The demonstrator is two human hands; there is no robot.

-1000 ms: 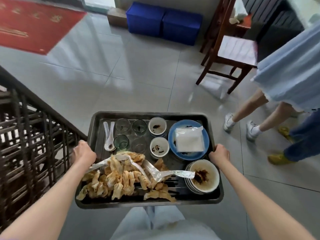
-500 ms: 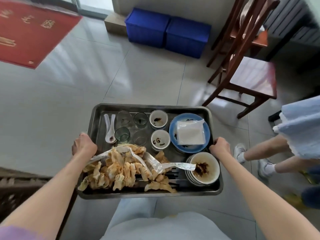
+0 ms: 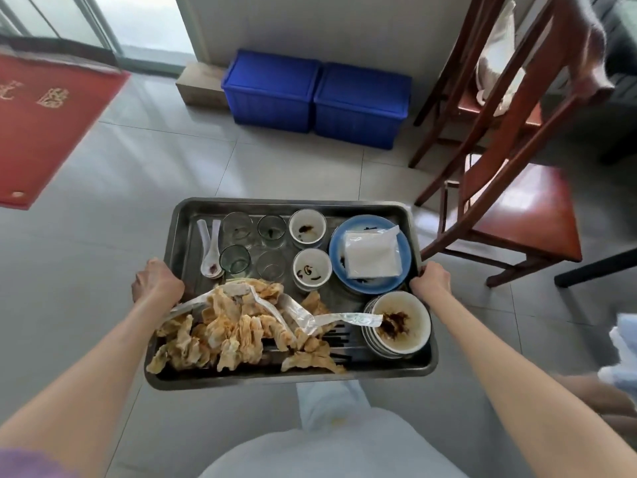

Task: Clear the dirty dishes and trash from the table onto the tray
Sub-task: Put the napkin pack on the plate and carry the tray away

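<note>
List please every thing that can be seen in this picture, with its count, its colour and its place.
tray: 1, grey metal, carried over the floor
glasses: 4, clear, tray's far left
spoons: 2, white, left of the glasses
small cups: 2, white, stained, tray's far middle
plate: 1, blue, tray's far right
plastic packet: 1, clear-white, on the plate
stacked bowls: several, white, tray's near right
crumpled tissues: pile, orange-stained, tray's near left
crates: 2, blue, by the wall
chairs: 2, red-brown, right
mat: 1, red, left floor
left hand: grips tray's left rim
right hand: grips tray's right rim
</note>
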